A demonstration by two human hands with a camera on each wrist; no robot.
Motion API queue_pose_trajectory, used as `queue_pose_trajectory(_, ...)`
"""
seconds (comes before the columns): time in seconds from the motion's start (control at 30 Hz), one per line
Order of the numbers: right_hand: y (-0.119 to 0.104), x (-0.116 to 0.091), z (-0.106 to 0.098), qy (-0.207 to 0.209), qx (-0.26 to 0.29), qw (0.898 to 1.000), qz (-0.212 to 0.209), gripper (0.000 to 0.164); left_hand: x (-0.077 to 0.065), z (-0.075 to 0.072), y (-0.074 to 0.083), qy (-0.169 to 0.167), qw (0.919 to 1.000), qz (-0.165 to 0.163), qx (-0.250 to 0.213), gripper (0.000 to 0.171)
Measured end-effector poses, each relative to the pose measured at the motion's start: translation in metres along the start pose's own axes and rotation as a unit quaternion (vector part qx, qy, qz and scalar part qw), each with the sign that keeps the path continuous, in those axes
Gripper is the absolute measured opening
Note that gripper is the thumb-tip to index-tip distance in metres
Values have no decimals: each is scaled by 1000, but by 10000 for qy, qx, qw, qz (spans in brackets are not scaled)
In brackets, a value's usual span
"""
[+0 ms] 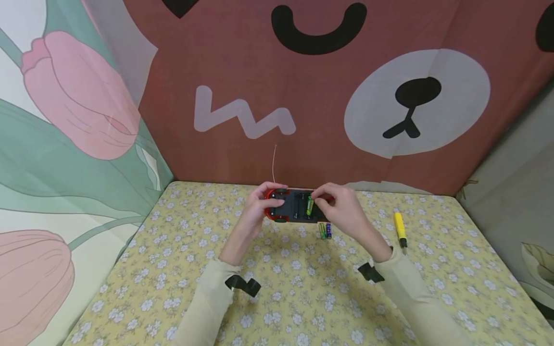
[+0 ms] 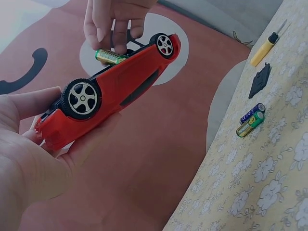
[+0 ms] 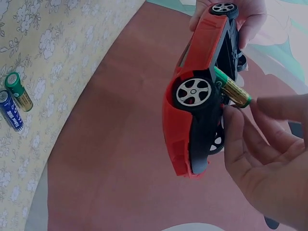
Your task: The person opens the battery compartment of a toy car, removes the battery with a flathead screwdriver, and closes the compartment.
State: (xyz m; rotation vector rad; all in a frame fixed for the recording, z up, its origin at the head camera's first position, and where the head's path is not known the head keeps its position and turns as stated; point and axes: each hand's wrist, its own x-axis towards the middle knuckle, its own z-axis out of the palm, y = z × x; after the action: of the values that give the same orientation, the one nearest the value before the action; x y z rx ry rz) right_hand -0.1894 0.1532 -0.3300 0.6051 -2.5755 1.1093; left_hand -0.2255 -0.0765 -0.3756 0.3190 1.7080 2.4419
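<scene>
My left hand (image 1: 254, 204) grips one end of a red toy car (image 1: 283, 210), thumb on its black underside, which faces up in the head view. A green and gold battery (image 3: 233, 87) sticks out at a tilt from the open compartment in the underside. My right hand (image 1: 342, 206) pinches this battery near its outer end, with a fingertip right at the tip in the right wrist view. Below the car on the table lie a second green battery (image 2: 250, 124) and a blue one (image 2: 253, 112), side by side.
A yellow screwdriver (image 1: 399, 228) with a black collar lies on the right of the flowered tablecloth (image 1: 294, 298). Near the batteries lies a small black cover (image 2: 260, 80). A printed curtain (image 1: 242, 158) hangs behind the table, with a thin pale string (image 1: 273, 163) before it.
</scene>
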Motion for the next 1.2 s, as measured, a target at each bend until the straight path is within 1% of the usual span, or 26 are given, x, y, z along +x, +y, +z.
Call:
queue_pose_trajectory(0.13, -1, 0, 1, -41, 154, 9999, -33, 5, 0, -1, -1, -16, 10000, 7, -40, 33)
queue_pose_trajectory(0.43, -1, 1, 4, -129, 307, 9993, -142, 10, 1, -3, -2, 10, 9999, -62, -151, 34)
queue_pose_trajectory(0.6, 1, 1, 6, 100, 341, 9992, -158, 16, 2, -5, -3, 8, 9997, -76, -221, 34)
queue_pose_trajectory(0.93, 2, 1, 4, 569, 349, 9972, -340, 15, 0, -6, -2, 42, 9993, -92, -357, 34)
queue_pose_trajectory(1.2, 5, -1, -2, 902, 454, 9946, -225, 15, 0, -9, -4, 108, 9990, -61, -425, 33)
